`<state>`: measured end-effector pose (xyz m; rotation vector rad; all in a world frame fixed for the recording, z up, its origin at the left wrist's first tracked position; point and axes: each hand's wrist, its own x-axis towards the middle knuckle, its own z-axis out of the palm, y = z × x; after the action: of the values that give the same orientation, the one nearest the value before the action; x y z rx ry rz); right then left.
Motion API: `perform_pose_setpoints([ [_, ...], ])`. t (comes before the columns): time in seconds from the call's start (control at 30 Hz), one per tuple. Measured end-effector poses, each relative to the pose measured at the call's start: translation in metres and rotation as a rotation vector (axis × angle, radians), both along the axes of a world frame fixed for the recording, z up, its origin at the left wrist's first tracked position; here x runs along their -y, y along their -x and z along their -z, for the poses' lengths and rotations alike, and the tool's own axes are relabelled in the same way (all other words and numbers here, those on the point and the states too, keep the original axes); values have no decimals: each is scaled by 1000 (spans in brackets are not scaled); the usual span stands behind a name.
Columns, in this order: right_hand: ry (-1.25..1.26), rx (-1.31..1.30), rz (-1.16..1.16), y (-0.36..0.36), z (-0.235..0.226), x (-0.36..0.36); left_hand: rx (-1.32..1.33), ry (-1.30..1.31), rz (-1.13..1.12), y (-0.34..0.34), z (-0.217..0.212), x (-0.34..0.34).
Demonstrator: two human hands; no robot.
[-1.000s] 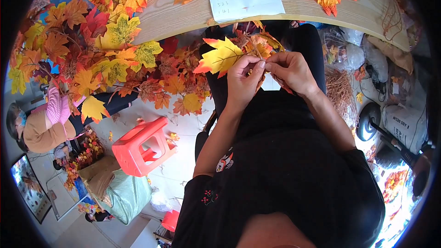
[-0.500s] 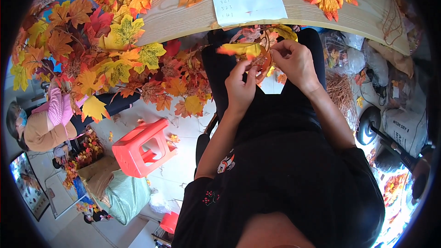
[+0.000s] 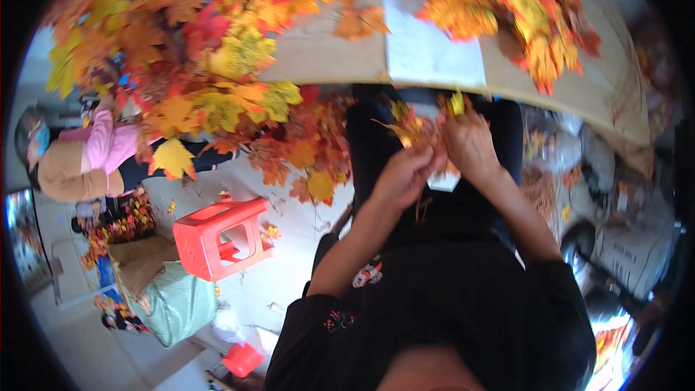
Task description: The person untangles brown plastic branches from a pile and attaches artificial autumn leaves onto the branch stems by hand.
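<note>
Both my hands meet over my lap, just below the table edge. My left hand (image 3: pixel 403 176) pinches the stem end of a bunch of orange and yellow artificial maple leaves (image 3: pixel 414 129). My right hand (image 3: pixel 470 143) grips the same bunch from the right, with a yellow leaf tip (image 3: pixel 457 103) sticking up above its fingers. The picture is blurred, so the exact finger hold is unclear. A thin brown stem (image 3: pixel 420 210) hangs down below my left hand.
A wooden table (image 3: pixel 326 54) carries a white paper sheet (image 3: pixel 431 51) and heaps of autumn leaves (image 3: pixel 532 18). A big leaf pile (image 3: pixel 210 94) spills at left. On the floor stand a red plastic stool (image 3: pixel 221 235) and a green bag (image 3: pixel 174 304). Another person (image 3: pixel 79 163) crouches far left.
The big yellow leaf held out a second ago has been drawn in and folded into the bunch. Both hands have moved up closer to the table edge.
</note>
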<state>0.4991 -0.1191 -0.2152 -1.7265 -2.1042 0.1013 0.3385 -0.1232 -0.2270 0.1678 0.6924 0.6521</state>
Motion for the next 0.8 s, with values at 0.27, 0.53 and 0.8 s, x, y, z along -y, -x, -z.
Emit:
perform_pose_setpoints([
  [0.27, -423, -231, -233, 57, -158, -107, -96, -33, -112, 13, 17, 4],
  [0.53, -607, 49, -392, 88, -163, -319, -84, 3, -100, 9, 1, -1],
  [0.8, -604, 306, -715, 102, -206, -320, -164, -4, -57, 22, -17, -7],
])
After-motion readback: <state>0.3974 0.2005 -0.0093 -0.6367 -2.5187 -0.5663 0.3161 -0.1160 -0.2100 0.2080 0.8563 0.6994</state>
